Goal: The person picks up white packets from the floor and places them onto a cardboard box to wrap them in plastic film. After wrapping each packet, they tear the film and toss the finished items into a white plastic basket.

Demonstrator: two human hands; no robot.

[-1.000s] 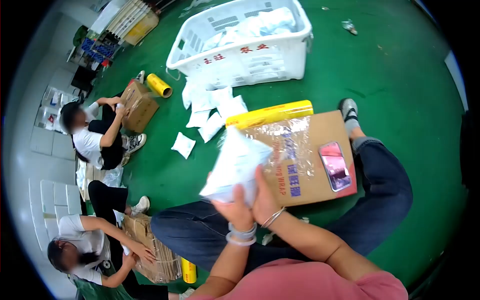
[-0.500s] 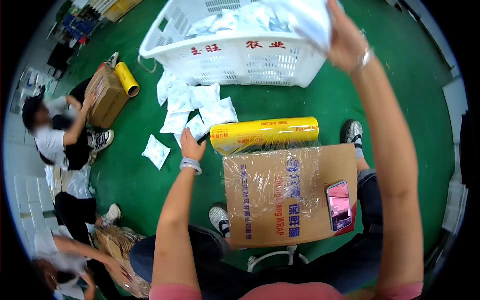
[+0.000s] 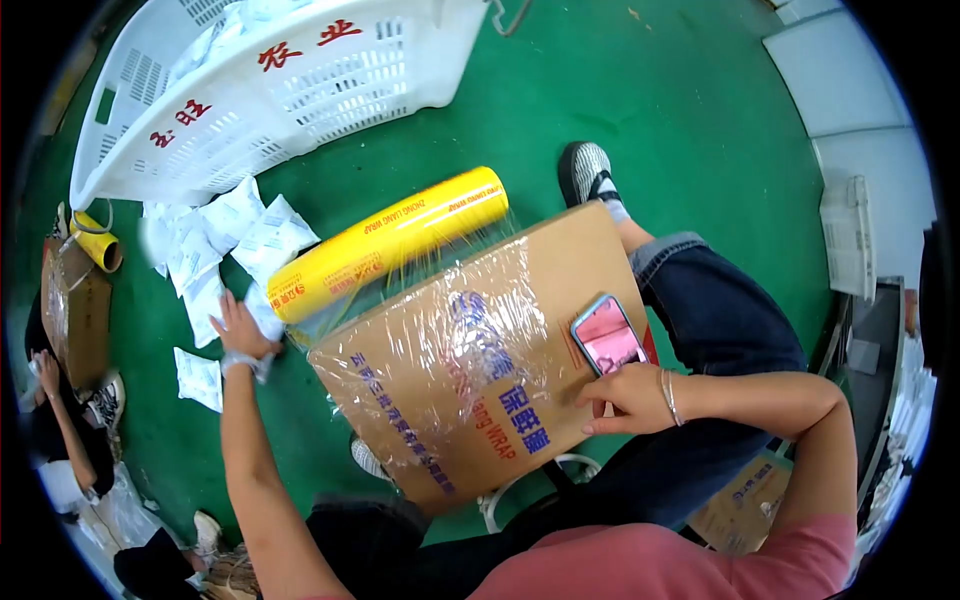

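Lying on the green floor, white pouches (image 3: 262,243) are touched by the open left hand (image 3: 238,328), while the right hand (image 3: 625,397), fingers loosely curled, rests on the film-wrapped box (image 3: 470,360), long axis running lower-left to upper-right.

— Where is there room to pass?
— Bare green floor (image 3: 690,110) lies open beyond the cardboard box (image 3: 470,350).
— And on the left?
— Crowded: the yellow film roll (image 3: 390,240) lies against the box edge, white packets (image 3: 235,235) litter the floor beside it, and the white basket (image 3: 270,90) stands behind them.
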